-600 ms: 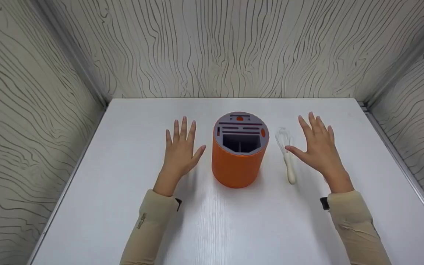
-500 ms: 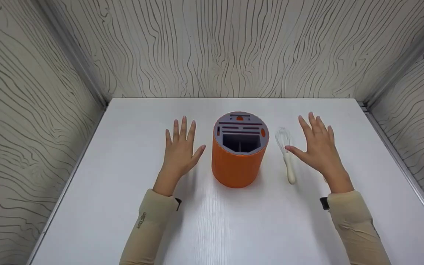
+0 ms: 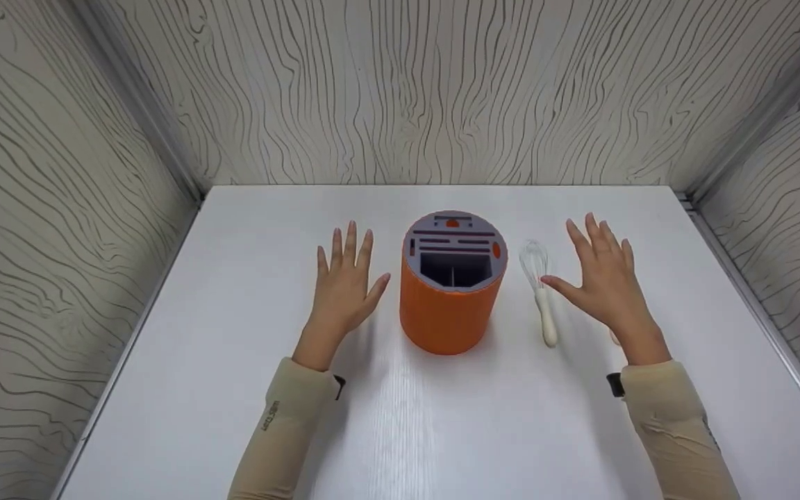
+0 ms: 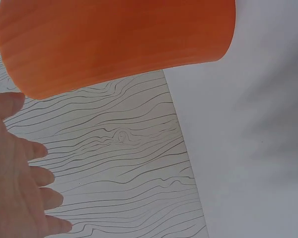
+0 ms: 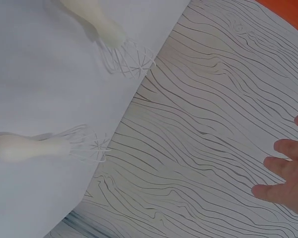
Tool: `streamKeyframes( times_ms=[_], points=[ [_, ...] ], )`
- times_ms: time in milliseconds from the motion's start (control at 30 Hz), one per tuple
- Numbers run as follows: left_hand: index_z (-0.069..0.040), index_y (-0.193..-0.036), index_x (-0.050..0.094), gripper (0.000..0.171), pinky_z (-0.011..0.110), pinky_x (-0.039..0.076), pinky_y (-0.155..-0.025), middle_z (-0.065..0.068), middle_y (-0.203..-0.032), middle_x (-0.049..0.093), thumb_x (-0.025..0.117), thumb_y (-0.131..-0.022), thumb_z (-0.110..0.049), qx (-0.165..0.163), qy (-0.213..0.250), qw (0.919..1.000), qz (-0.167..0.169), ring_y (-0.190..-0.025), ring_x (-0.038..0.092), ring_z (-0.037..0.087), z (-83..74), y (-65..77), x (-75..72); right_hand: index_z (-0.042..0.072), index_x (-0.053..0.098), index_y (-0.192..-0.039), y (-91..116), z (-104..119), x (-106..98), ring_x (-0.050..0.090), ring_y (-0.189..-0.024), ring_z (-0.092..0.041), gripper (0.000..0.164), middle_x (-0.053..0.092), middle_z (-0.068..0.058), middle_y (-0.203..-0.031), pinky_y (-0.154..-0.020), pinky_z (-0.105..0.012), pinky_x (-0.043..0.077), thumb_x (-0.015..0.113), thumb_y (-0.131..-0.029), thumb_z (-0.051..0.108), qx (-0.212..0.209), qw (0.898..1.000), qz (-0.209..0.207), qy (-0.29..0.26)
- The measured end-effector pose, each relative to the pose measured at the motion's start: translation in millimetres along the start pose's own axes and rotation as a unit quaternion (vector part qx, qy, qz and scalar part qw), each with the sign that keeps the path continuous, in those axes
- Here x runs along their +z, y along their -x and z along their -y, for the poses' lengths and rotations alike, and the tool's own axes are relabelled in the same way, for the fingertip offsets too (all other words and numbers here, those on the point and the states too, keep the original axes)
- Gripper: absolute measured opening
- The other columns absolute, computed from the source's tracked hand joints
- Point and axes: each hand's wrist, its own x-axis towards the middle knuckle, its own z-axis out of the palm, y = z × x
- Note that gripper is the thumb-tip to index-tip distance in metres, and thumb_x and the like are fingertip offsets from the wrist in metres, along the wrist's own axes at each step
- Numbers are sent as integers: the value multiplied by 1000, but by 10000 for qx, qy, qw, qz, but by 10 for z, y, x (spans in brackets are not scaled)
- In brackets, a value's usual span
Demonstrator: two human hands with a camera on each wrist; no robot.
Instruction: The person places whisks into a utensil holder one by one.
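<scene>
Compared with about half a second ago, both my hands have shifted only a touch to the right. My left hand [image 3: 342, 295] has its fingers straight and spread, thumb out toward the orange holder [image 3: 448, 321] but apart from it, and it holds nothing. My right hand [image 3: 607, 286] is spread too, also holding nothing, its thumb tip over the wires of a whisk [image 3: 546, 321]; I can't tell whether they touch. The holder stands upright between my hands on the white table [image 3: 198, 389], slotted grey top facing up, exactly where it was, and that whisk lies unmoved beside it. My right wrist view shows a second whisk [image 5: 32, 148] lying on the table, well apart from my fingers
</scene>
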Motion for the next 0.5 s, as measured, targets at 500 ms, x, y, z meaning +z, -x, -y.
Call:
streamKeyframes(
  times_ms=[500],
  points=[
    [-8,-151,19,67,57,13,-110,17,-156,9,30,-99,-48,209,438,9988,49,-142,10,35,-186,-103,-13,0,26,-147,139,-212,-19,18,-134,-50,87,22,-32,-147,-101,-69,12,67,-84,42,279,9994,105,-147]
  ],
)
